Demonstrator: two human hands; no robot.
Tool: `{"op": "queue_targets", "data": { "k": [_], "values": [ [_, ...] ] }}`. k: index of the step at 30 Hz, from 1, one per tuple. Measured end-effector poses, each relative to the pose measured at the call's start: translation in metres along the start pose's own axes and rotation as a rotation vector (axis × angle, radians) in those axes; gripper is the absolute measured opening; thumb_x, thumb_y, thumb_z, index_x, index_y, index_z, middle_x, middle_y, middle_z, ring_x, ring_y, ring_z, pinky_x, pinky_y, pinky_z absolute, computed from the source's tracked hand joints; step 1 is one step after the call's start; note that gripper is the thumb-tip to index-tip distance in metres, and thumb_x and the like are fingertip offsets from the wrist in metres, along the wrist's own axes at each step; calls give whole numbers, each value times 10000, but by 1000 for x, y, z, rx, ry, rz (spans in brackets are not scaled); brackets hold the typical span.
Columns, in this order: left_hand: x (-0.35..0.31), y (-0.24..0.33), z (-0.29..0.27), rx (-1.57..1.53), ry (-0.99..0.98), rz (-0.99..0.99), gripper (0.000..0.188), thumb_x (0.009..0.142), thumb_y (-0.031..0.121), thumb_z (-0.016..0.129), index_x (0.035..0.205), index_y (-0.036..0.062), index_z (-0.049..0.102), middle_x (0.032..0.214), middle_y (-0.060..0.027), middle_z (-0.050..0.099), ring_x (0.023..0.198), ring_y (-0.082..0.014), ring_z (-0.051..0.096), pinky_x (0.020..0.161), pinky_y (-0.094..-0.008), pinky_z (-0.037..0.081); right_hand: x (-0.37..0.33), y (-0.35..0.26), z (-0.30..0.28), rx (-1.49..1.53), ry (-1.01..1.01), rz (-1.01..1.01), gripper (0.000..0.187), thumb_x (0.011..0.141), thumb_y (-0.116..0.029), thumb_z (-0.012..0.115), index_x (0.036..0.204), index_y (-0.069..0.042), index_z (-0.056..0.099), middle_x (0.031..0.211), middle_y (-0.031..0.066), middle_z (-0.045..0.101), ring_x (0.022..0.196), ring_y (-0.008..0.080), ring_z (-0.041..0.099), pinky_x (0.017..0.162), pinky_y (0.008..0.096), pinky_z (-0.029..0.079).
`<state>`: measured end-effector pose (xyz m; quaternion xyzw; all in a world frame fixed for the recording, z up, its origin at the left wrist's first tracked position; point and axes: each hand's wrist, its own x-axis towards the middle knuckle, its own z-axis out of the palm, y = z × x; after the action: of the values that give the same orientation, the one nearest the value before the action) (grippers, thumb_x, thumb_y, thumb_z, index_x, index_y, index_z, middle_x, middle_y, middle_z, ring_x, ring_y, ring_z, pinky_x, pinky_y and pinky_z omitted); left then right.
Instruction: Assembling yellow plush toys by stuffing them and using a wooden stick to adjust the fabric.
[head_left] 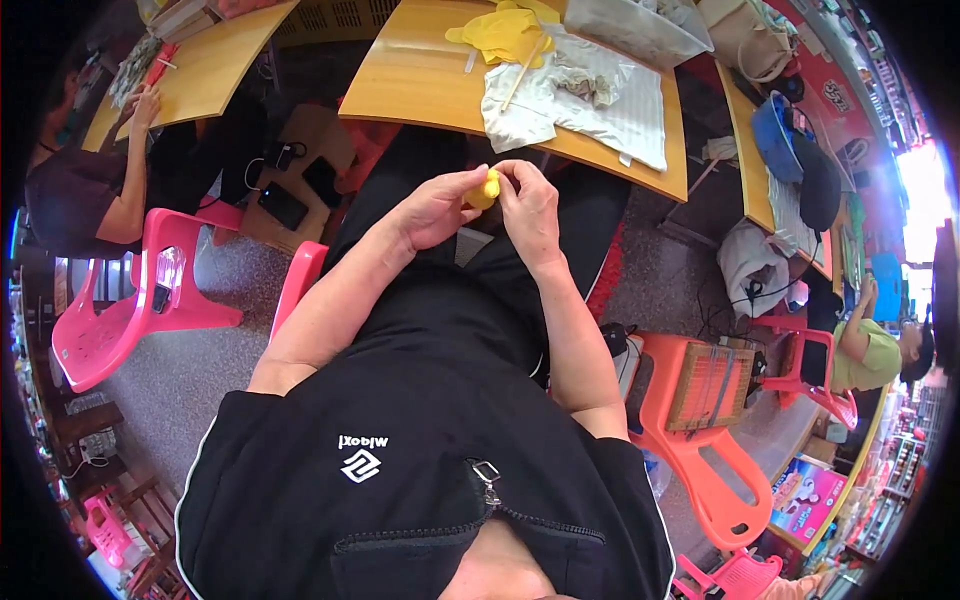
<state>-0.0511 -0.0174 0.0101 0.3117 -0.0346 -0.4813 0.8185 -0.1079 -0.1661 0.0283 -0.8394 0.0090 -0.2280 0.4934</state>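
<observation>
Between my hands, above my lap and just short of the table's near edge, is a small, bunched yellow piece [487, 191] that looks like soft cloth. My left hand [443, 208] pinches it from the left, thumb on top. From the other side the fingers of my right hand [531, 205] close on its upper end. Much of the piece is covered by my fingers. Ahead on the table lie more yellow fabric [500, 38] and a white cloth [520, 115], with a thin wooden stick [524, 72] across them.
A clear plastic bin [640, 30] stands at the back of the wooden table [400, 75]. Pink chairs [165, 290] are at the left, an orange chair [700, 470] at the right. One person [95, 200] sits far left, another [868, 350] far right. Phones [283, 206] lie on cardboard.
</observation>
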Motion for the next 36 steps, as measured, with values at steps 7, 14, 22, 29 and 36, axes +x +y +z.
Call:
{"op": "queue_targets", "data": {
  "k": [7, 14, 22, 29, 36],
  "values": [
    [5, 0, -1, 280, 94, 145, 220, 848, 145, 690, 1039, 37, 678, 1097, -2, 583, 1015, -62, 513, 863, -237, 404, 1, 7, 3, 165, -10, 165, 136, 869, -72, 604, 952, 25, 648, 847, 112, 659, 689, 156, 629, 641, 279, 498],
    [7, -3, -2, 895, 327, 510, 219, 839, 127, 673, 1014, -3, 686, 1133, -63, 562, 1044, -139, 522, 903, -257, 412, 0, -8, -5, 172, 50, 200, 171, 864, -147, 661, 904, 16, 688, 708, 41, 671, 608, 67, 593, 553, 224, 470],
    [3, -6, -10, 996, 354, 535, 248, 805, 167, 703, 994, 6, 698, 1099, -73, 564, 1010, -161, 540, 843, -274, 445, -2, 1, 2, 179, 5, 300, 190, 825, -163, 680, 845, 26, 675, 658, 87, 647, 570, 101, 584, 529, 267, 455],
    [0, -2, 5, 1533, 533, 764, 173, 727, 117, 706, 880, 37, 692, 1047, -87, 606, 971, -215, 583, 861, -300, 459, -6, 9, 9, -70, 41, 107, 193, 833, -182, 650, 817, 10, 656, 796, 179, 649, 736, 346, 636, 647, 401, 498],
    [7, 8, -13, 1892, 554, 1141, 157, 684, 96, 675, 830, 79, 619, 1092, -77, 583, 1081, -273, 526, 1000, -477, 353, -4, 7, 9, 110, -105, 339, 255, 847, -234, 643, 868, 18, 673, 743, 142, 666, 671, 215, 649, 617, 324, 485]
  ]
}}
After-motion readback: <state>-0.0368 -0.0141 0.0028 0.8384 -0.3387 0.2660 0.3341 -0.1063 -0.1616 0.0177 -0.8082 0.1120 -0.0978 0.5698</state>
